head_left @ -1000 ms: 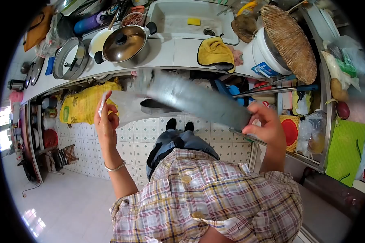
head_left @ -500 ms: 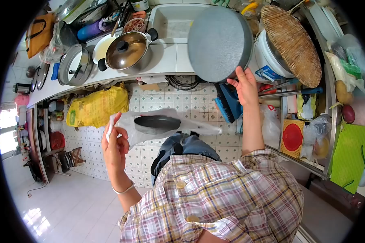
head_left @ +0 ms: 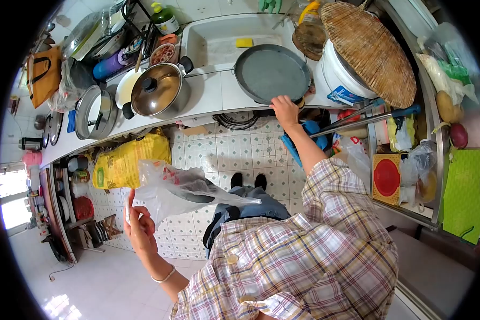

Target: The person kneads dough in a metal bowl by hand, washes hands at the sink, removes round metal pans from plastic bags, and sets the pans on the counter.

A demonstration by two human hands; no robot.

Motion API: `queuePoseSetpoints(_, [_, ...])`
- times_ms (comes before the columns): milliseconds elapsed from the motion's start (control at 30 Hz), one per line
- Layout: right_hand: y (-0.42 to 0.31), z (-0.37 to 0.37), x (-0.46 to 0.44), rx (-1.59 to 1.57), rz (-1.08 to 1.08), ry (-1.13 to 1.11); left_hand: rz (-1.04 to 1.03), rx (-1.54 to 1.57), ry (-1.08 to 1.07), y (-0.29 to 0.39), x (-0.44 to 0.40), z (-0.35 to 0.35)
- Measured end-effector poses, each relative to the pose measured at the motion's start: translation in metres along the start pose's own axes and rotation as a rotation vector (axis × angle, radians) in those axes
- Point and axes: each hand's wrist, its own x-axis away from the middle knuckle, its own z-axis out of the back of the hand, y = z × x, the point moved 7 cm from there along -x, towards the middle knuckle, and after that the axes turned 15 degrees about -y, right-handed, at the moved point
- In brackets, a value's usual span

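Observation:
My left hand (head_left: 140, 226) is at the left with its fingers closed on the edge of a translucent plastic bag (head_left: 168, 186). The bag hangs over the floor with a dark round pan (head_left: 200, 198) inside, mostly veiled by the plastic. At the counter's front edge, my right hand (head_left: 285, 111) has its fingers on the near rim of a round grey pan (head_left: 272, 72). This shallow pan lies on the white counter (head_left: 208, 90) in front of the sink. The underside of my right fingers is hidden.
A lidded pot (head_left: 157, 90) stands left of the grey pan. Behind is the sink (head_left: 208, 45) with a yellow sponge (head_left: 244, 42). To the right are a white bucket (head_left: 341, 74) and a woven lid (head_left: 370, 48). A yellow sack (head_left: 130, 162) lies below the counter.
My right hand has brought the grey pan from a raised, tilted position down flat onto the counter. My left hand and the plastic bag appear lower and further left in view.

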Motion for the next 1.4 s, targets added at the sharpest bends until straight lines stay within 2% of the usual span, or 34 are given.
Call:
queuePoseSetpoints(167, [0.015,-0.028,0.012,0.062,0.014,-0.033,-0.006,0.018,0.004,-0.002,0.000,0.001])
queuePoseSetpoints(367, [0.015,-0.042,0.010,0.127,-0.071,-0.142,0.010,-0.016,-0.031,-0.003,-0.004,-0.010])
queuePoseSetpoints(500, [0.023,-0.053,0.010,0.204,-0.173,-0.256,0.062,0.010,-0.057,-0.007,-0.007,-0.023])
queuePoseSetpoints(533, [0.021,-0.049,0.006,0.198,-0.239,-0.394,0.082,0.018,-0.046,-0.009,-0.007,-0.026])
queuePoseSetpoints(567, [0.005,-0.028,0.004,0.192,-0.254,-0.445,0.086,0.039,-0.059,-0.007,-0.008,-0.033])
queuePoseSetpoints(600, [-0.007,-0.014,0.003,0.148,-0.278,-0.398,0.094,0.061,-0.073,-0.004,-0.008,-0.041])
queuePoseSetpoints(633, [-0.026,0.009,-0.002,0.001,-0.176,-0.272,0.108,0.047,-0.090,-0.003,-0.008,-0.047])
queuePoseSetpoints(667, [-0.055,0.034,-0.008,-0.139,-0.109,-0.255,0.118,0.035,-0.108,-0.002,-0.008,-0.052])
queuePoseSetpoints(700, [-0.091,0.060,-0.010,-0.550,-0.108,-0.325,0.138,0.039,-0.076,-0.002,-0.008,-0.053])
queuePoseSetpoints(733, [-0.144,0.089,-0.004,-0.847,-0.071,-0.498,0.141,0.029,-0.116,-0.001,-0.010,-0.058])
queuePoseSetpoints(767, [-0.191,0.109,0.010,-0.933,0.094,-0.606,0.138,0.016,-0.162,0.001,-0.010,-0.063])
queuePoseSetpoints(833, [-0.254,0.078,0.054,-1.004,0.326,-0.921,0.142,0.016,-0.179,0.002,-0.011,-0.071])
queuePoseSetpoints(867, [-0.272,0.050,0.073,-0.825,0.371,-0.962,0.141,0.016,-0.208,0.003,-0.011,-0.073])
queuePoseSetpoints(900, [-0.282,-0.002,0.090,-0.601,0.350,-1.094,0.135,0.025,-0.250,0.005,-0.012,-0.075])
queuePoseSetpoints(933, [-0.279,-0.041,0.105,-0.643,0.324,-0.882,0.122,0.017,-0.264,0.008,-0.012,-0.077])
queuePoseSetpoints(1000, [-0.276,-0.085,0.111,-0.471,0.051,-0.740,0.108,0.018,-0.292,0.012,-0.011,-0.080])
queuePoseSetpoints(1033, [-0.275,-0.100,0.114,-0.471,0.060,-0.724,0.105,0.020,-0.301,0.014,-0.011,-0.080])
queuePoseSetpoints(1100, [-0.263,-0.146,0.129,-0.633,-0.125,-1.053,0.088,0.000,-0.301,0.016,-0.011,-0.078])
queuePoseSetpoints(1133, [-0.260,-0.153,0.130,-0.631,-0.115,-1.039,0.084,-0.012,-0.299,0.017,-0.012,-0.076])
queuePoseSetpoints(1200, [-0.267,-0.161,0.133,-0.826,-0.004,-1.066,0.062,-0.008,-0.290,0.020,-0.012,-0.071])
queuePoseSetpoints(1267, [-0.269,-0.141,0.122,-0.811,-0.047,-1.100,0.041,-0.001,-0.281,0.020,-0.014,-0.065])
queuePoseSetpoints(1367, [-0.272,-0.104,0.094,-0.968,0.099,-0.871,0.079,-0.005,-0.279,0.006,-0.021,-0.057])
queuePoseSetpoints(1400, [-0.272,-0.088,0.085,-0.962,0.105,-0.869,0.072,-0.002,-0.277,0.000,-0.025,-0.055])
